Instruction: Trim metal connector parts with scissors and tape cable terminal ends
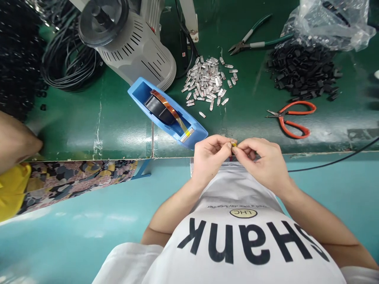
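My left hand (211, 156) and my right hand (260, 159) meet at the near edge of the green bench, both with fingers curled. Pinched between their fingertips is a tiny piece with yellow tape (233, 144) on it. A blue tape dispenser (166, 112) with a roll of amber tape stands just left of my left hand. A heap of small silver metal parts (209, 81) lies further back on the bench.
A pile of black plastic pieces (302, 71) under a clear bag (331, 21), red-handled scissors (291, 118), green-handled pliers (254, 39), a grey machine (133, 39) and black cable coils (68, 63) sit on the bench (89, 122). Another person's arm (16, 142) shows at left.
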